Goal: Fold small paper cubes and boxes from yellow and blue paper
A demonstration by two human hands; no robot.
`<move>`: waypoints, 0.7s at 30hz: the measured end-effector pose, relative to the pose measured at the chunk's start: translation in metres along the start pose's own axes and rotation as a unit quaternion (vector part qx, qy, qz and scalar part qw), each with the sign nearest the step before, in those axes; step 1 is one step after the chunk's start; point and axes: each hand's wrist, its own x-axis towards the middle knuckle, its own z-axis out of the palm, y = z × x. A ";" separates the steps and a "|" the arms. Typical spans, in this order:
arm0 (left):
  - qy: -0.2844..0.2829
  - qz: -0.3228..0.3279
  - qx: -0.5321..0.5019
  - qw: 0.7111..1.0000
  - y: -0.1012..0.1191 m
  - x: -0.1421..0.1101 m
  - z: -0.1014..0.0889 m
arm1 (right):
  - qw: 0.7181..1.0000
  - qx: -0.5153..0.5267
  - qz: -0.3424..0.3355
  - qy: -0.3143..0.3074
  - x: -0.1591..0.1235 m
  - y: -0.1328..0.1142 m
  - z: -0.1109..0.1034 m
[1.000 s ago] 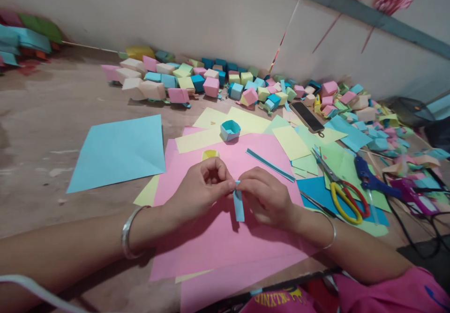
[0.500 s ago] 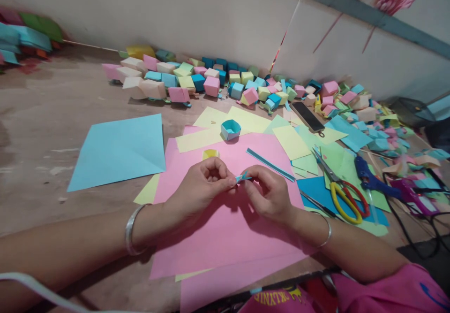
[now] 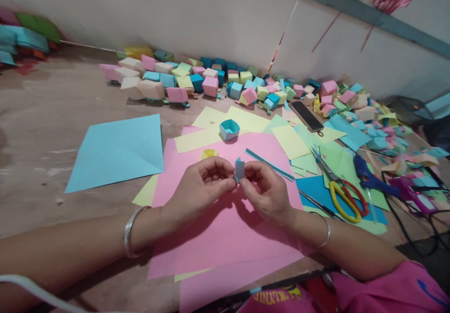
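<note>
Between the fingertips of both hands is a small folded light-blue paper strip (image 3: 239,170), standing upright over the pink paper (image 3: 225,242). My left hand (image 3: 207,186) pinches its lower left side between thumb and fingers. From the right, my right hand (image 3: 265,192) grips the strip with thumb and forefinger. Just behind the hands sits a small yellow paper piece (image 3: 209,154), partly hidden by the left fingers. Farther back stands a small open blue paper box (image 3: 229,130). A narrow dark-blue strip (image 3: 269,164) lies behind the right hand.
Yellow-and-red-handled scissors (image 3: 343,195), tweezers (image 3: 318,204) and a blue glue gun (image 3: 372,177) lie at the right. A phone (image 3: 305,116) rests behind them. Many folded paper blocks (image 3: 211,87) line the wall. A light-blue sheet (image 3: 117,151) lies at the left.
The strip hung downward a second ago, then lay sideways between the fingers; now it points up, folded. My right hand has turned, with its thumb now toward me.
</note>
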 end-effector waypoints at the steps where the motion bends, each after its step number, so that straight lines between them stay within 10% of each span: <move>1: -0.002 0.012 0.015 1.000 0.001 0.000 0.000 | 1.000 0.003 0.002 -0.008 0.000 -0.001 0.000; 21: -0.016 0.013 0.085 0.996 0.005 0.000 0.000 | 0.990 0.103 0.099 -0.018 0.004 -0.010 0.000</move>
